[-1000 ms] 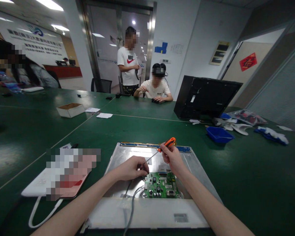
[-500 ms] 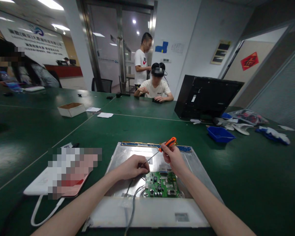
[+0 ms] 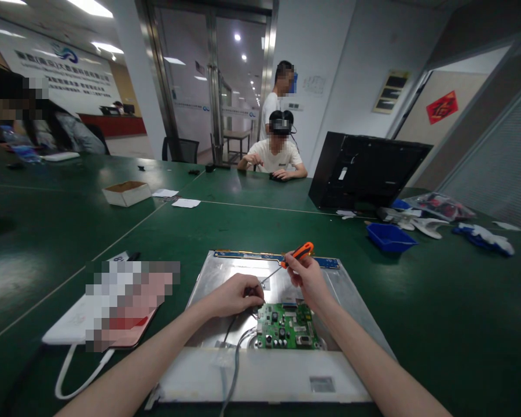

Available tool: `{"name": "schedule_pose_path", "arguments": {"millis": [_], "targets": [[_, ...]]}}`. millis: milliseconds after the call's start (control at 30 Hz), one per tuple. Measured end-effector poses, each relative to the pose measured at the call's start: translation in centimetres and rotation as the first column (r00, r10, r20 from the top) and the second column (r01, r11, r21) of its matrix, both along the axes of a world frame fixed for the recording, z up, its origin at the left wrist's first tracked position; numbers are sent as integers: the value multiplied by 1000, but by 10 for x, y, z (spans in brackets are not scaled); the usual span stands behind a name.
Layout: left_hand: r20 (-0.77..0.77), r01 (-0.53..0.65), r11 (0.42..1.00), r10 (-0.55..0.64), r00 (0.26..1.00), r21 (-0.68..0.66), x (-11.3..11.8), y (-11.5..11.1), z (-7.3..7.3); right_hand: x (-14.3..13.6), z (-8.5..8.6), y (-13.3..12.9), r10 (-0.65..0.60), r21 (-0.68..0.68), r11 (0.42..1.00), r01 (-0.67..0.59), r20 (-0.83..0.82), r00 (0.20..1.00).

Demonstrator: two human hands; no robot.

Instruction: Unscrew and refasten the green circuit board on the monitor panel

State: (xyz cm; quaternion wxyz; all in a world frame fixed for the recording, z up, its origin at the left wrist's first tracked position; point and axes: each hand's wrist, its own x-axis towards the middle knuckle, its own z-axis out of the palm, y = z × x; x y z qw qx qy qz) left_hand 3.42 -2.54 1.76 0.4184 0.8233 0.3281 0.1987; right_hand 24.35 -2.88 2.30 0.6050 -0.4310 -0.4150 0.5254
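Observation:
My right hand [image 3: 308,278] is closed around the orange and black handle of a screwdriver [image 3: 303,251]. Its thin shaft slants down and left toward the curled fingers of my left hand [image 3: 238,294]. Those fingers are pinched together at the upper left corner of a green circuit board [image 3: 282,327], and what they grip is hidden behind them. Beneath both hands lies a flat metal display panel [image 3: 356,324], with a narrow blue circuit strip [image 3: 330,263] along its far edge. Grey cables [image 3: 234,373] run from the board's left side over the near edge.
Left of the panel lie a white device [image 3: 65,324] and a pink phone [image 3: 130,333], with a white cable. A blue tray [image 3: 391,237], a black monitor [image 3: 369,174] and gloves [image 3: 484,238] are at right. A white box [image 3: 128,196] stands farther left. Other people are around the table.
Both my hands and the screwdriver stay almost in place. In the background, the standing person has moved right, behind the seated person.

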Motion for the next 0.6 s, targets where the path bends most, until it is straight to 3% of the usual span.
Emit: {"name": "schedule_pose_path", "arguments": {"millis": [200,600], "targets": [[-9,-38,999,38,999,-28,1,3,-8,-1,0,-1,-25,32,999,25,-7,1000],[-19,13,1000,-13,1000,-5,-4,5,-2,-7,11,-12,-56,152,988,40,97,994]]}}
